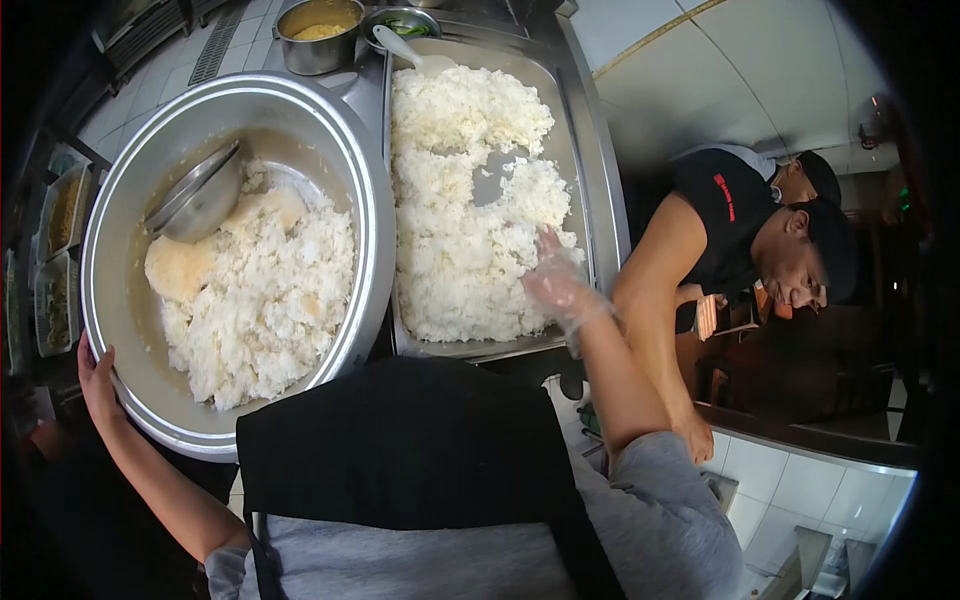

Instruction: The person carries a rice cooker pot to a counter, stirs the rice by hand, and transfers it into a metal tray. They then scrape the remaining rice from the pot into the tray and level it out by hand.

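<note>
My left hand (98, 385) is at the lower left of a big round metal pot (372, 215), its fingers and thumb gripping the pot's outer side. White rice (265, 300) fills the lower part of the pot, with paler brown crusted patches. A metal bowl (200, 195) lies tilted on that rice. My right hand (558, 283), in a clear plastic glove, rests with fingers stretched out on the rice (460, 250) spread in a rectangular metal tray (575, 150). A bare patch of tray bottom shows above the hand. A white rice paddle (405, 48) lies at the tray's far end.
Behind the pot stand a steel pot (320, 52) of yellow food and a bowl (408, 22) with something green. Plastic containers (62, 205) of food are at the far left. A co-worker (690, 240) in black leans in at the right, an arm beside my right arm.
</note>
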{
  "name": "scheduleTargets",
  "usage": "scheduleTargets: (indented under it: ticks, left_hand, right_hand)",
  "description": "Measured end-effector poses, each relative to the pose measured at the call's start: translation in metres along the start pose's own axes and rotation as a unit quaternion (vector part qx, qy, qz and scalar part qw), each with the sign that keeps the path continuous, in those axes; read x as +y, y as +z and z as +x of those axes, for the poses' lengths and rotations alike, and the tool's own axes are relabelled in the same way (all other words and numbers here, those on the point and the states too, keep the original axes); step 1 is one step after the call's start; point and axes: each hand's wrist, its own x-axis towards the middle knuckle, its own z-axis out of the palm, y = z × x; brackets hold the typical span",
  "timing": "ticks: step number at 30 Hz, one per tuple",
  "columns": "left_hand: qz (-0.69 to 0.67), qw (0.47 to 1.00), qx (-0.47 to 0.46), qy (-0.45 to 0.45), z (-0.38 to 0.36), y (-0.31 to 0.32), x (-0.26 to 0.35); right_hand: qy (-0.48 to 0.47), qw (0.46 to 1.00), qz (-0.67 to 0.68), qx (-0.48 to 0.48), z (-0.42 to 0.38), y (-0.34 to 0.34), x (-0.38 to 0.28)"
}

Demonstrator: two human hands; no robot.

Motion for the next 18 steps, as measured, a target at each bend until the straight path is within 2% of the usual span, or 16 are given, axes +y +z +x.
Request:
scheduleTargets:
  ticks: [4, 7, 10, 12, 13, 14, 16, 18]
  left_hand:
    - [0.010, 1.000, 0.003, 0.006, -0.005, 0.005, 0.006]
    - [0.022, 1.000, 0.003, 0.009, -0.007, 0.006, 0.008]
    - [0.053, 0.998, 0.004, 0.017, -0.011, 0.012, 0.018]
    - [0.054, 0.998, 0.015, 0.018, -0.020, 0.018, 0.023]
    - [0.048, 0.999, 0.017, 0.015, -0.023, 0.022, 0.028]
    - [0.043, 0.999, 0.016, 0.012, -0.025, 0.024, 0.031]
    - [0.034, 0.999, 0.018, 0.033, -0.026, 0.024, 0.029]
    - [0.045, 0.998, 0.023, 0.043, -0.028, 0.026, 0.032]
  right_hand:
    - [-0.036, 0.999, 0.026, 0.008, -0.007, -0.081, -0.059]
    - [0.030, 0.984, 0.144, 0.097, 0.010, -0.073, -0.057]
    - [-0.023, 0.990, 0.000, -0.136, 0.050, -0.074, -0.063]
    - [-0.166, 0.981, -0.091, -0.045, 0.090, -0.078, -0.027]
    - [-0.187, 0.974, -0.125, -0.014, 0.120, -0.091, -0.018]
    - [-0.206, 0.965, -0.160, 0.019, 0.150, -0.106, -0.010]
    - [-0.172, 0.967, -0.180, 0.057, 0.222, -0.137, 0.003]
    - [-0.184, 0.967, -0.152, 0.091, 0.282, -0.142, 0.024]
